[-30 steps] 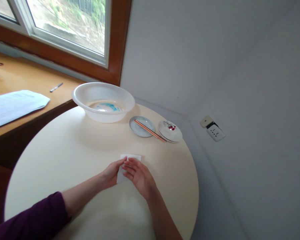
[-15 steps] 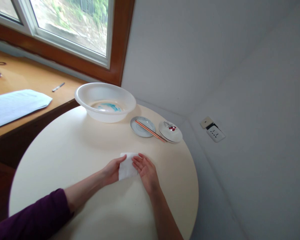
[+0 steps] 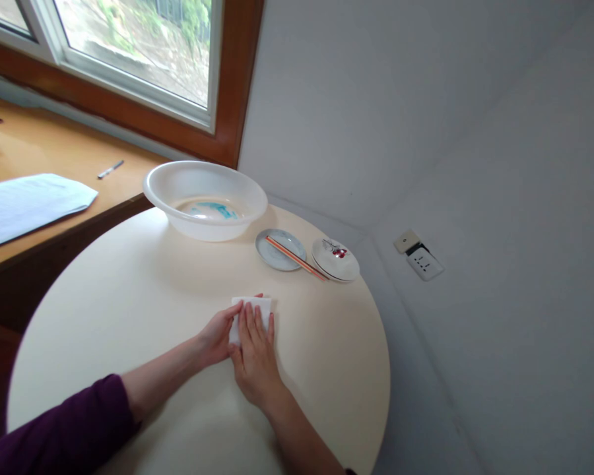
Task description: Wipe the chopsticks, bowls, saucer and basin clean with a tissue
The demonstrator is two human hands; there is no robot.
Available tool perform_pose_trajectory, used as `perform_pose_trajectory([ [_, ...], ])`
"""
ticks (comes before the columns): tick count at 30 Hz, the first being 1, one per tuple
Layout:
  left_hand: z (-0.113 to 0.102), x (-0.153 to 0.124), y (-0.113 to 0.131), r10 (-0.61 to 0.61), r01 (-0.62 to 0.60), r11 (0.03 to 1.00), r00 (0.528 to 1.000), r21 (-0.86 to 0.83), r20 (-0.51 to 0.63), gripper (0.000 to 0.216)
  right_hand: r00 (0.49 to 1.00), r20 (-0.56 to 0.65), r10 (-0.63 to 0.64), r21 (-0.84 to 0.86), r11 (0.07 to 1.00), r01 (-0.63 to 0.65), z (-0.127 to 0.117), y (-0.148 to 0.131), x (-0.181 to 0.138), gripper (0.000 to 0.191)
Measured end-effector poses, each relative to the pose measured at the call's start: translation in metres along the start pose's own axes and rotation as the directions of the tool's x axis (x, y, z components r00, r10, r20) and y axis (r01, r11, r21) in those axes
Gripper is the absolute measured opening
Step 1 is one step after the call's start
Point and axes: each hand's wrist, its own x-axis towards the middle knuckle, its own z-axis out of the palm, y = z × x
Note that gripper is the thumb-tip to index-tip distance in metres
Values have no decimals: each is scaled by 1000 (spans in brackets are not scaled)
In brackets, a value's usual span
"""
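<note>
Our left hand pinched a white square sheet, thumb on top, a fingertip showing past its far edge, over the round table and nearer us than the grey plate. Our right hand, turned partly up at the sheet's right side half a second earlier, had come down across it, fingers outstretched; both hands, we judged, were now working the sheet together

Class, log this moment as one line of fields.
Left hand: holding white square; right hand: laid on it; beyond: basin, plate with chopsticks, patterned dish.
</note>
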Motion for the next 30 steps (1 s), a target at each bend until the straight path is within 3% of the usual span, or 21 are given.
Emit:
perform_pose_trajectory([
  [10,-7,3,13,82,-84,996,995,35,49,53,996,69,-52,12,999,52,-6,-6,0,53],
  [19,-10,2,20,142,-144,989,989,34,39,51,997,-4,-73,98,993,73,-7,-9,-2,39],
  [23,-7,4,25,176,-176,984,984,28,15,48,990,-119,-78,137,986,94,-9,-8,-5,33],
  [28,-11,12,37,210,-216,976,956,-9,-206,30,942,-325,-82,95,988,119,-9,-3,-6,16],
  [30,-14,16,41,199,-205,979,952,-5,-233,21,913,-396,-92,60,990,126,-9,0,-5,10],
])
